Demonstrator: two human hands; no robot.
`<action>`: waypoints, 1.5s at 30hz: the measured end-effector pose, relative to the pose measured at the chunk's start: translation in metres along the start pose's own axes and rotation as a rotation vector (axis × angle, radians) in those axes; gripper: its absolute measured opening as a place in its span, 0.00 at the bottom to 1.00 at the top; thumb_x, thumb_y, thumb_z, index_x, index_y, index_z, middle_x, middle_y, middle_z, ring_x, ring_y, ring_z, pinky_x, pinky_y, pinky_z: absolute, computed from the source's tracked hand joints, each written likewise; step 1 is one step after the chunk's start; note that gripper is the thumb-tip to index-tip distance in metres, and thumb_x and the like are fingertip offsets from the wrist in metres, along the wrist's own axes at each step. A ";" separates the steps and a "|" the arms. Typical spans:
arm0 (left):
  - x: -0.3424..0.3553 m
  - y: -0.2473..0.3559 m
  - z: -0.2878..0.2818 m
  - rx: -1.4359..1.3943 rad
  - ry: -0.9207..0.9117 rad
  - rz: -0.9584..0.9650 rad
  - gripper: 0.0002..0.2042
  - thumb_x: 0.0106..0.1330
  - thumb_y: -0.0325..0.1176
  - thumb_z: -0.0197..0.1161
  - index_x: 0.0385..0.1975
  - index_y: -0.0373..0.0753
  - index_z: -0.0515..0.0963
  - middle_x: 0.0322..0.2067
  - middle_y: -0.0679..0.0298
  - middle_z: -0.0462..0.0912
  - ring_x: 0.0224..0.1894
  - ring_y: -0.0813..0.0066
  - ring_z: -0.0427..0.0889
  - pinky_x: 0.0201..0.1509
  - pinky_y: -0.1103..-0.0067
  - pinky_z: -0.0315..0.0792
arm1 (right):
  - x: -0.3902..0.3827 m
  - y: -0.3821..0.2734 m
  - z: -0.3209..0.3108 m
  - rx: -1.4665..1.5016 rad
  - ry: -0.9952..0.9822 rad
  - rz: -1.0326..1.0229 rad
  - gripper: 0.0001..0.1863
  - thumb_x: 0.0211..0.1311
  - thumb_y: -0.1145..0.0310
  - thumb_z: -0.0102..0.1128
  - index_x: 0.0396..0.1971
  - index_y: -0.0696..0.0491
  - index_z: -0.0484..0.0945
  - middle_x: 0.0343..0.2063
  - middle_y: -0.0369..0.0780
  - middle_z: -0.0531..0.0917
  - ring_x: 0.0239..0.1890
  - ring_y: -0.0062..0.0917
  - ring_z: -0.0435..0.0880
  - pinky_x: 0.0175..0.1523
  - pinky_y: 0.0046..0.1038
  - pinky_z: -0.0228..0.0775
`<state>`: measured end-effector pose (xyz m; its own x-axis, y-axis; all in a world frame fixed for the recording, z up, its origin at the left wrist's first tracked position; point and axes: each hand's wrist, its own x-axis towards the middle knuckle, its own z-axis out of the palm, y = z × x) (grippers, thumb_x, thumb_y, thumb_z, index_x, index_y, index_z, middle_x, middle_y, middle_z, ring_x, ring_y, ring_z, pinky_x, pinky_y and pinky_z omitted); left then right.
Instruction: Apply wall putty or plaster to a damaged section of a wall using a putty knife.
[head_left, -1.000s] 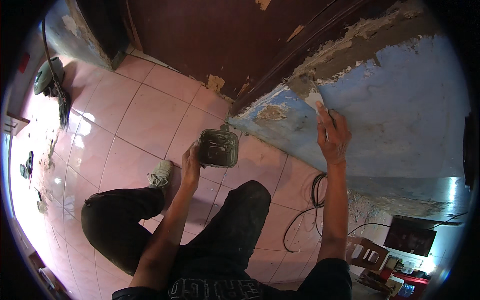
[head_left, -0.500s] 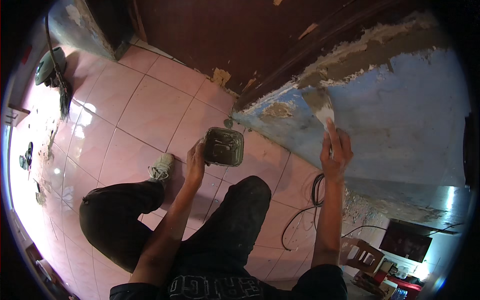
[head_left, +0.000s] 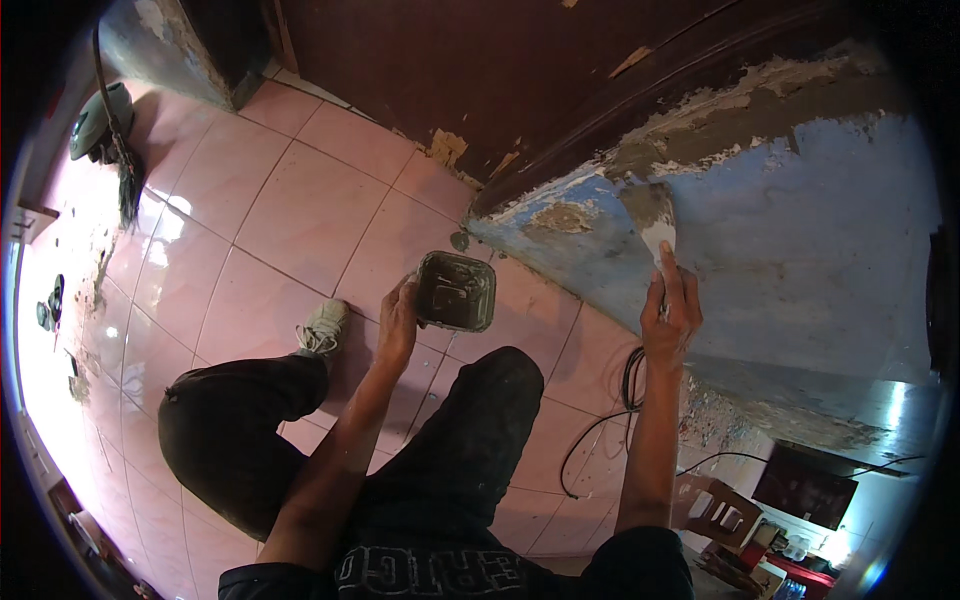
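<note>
roughly square, a mortar-smeared tub (head_left: 484, 293) sits clamped in the left hand (head_left: 399, 318), while the right hand (head_left: 672, 314) grips a flared, brown-caked putty knife (head_left: 654, 218).

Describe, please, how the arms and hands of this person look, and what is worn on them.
The left hand and right hand are ungloved, with nothing visibly worn at the wrists. The left forearm and right forearm are bare. The left sleeve and right sleeve are dark and short.
</note>
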<state>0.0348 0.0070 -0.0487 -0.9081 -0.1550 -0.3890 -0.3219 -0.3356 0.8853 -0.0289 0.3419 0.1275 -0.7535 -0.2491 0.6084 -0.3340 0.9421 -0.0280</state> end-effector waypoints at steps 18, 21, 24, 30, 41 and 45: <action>-0.006 -0.001 0.001 0.024 0.025 0.084 0.27 0.82 0.52 0.46 0.56 0.32 0.79 0.28 0.69 0.78 0.26 0.83 0.70 0.28 0.81 0.66 | -0.022 0.005 0.022 0.007 0.068 0.009 0.28 0.65 0.82 0.64 0.62 0.41 0.83 0.38 0.38 0.83 0.32 0.29 0.84 0.30 0.33 0.74; -0.006 -0.007 0.002 0.103 0.063 0.071 0.27 0.82 0.52 0.46 0.55 0.32 0.80 0.28 0.67 0.78 0.26 0.82 0.71 0.29 0.81 0.66 | -0.011 -0.003 0.022 0.092 0.106 -0.051 0.28 0.65 0.82 0.64 0.62 0.41 0.83 0.37 0.38 0.83 0.31 0.28 0.84 0.30 0.34 0.74; -0.004 -0.013 -0.001 0.042 0.028 0.045 0.27 0.82 0.53 0.46 0.56 0.32 0.79 0.28 0.66 0.79 0.27 0.81 0.71 0.30 0.80 0.67 | 0.011 -0.024 0.030 0.078 0.063 -0.053 0.28 0.65 0.81 0.63 0.62 0.40 0.83 0.38 0.38 0.83 0.32 0.28 0.84 0.30 0.34 0.74; -0.007 -0.016 0.003 0.078 0.135 0.044 0.26 0.82 0.51 0.46 0.54 0.31 0.79 0.29 0.66 0.80 0.27 0.80 0.71 0.30 0.79 0.68 | -0.003 -0.012 0.029 0.039 0.074 0.008 0.29 0.64 0.82 0.62 0.62 0.39 0.83 0.38 0.38 0.83 0.33 0.30 0.85 0.31 0.35 0.76; -0.005 -0.014 0.007 -0.017 0.019 -0.009 0.24 0.81 0.50 0.46 0.50 0.32 0.80 0.27 0.68 0.78 0.26 0.82 0.71 0.28 0.80 0.65 | 0.012 -0.049 0.027 -0.022 -0.040 -0.010 0.29 0.63 0.80 0.65 0.62 0.38 0.83 0.35 0.36 0.80 0.33 0.28 0.83 0.29 0.33 0.77; -0.002 -0.018 0.002 0.001 0.016 -0.014 0.24 0.81 0.49 0.46 0.49 0.33 0.81 0.28 0.68 0.78 0.26 0.82 0.71 0.28 0.80 0.66 | 0.012 -0.050 0.019 -0.034 -0.152 0.043 0.28 0.63 0.78 0.65 0.62 0.38 0.83 0.32 0.35 0.79 0.30 0.26 0.81 0.29 0.33 0.76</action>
<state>0.0418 0.0148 -0.0639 -0.8989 -0.1654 -0.4058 -0.3352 -0.3368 0.8799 -0.0324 0.2878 0.1214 -0.8446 -0.2372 0.4801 -0.2825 0.9590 -0.0233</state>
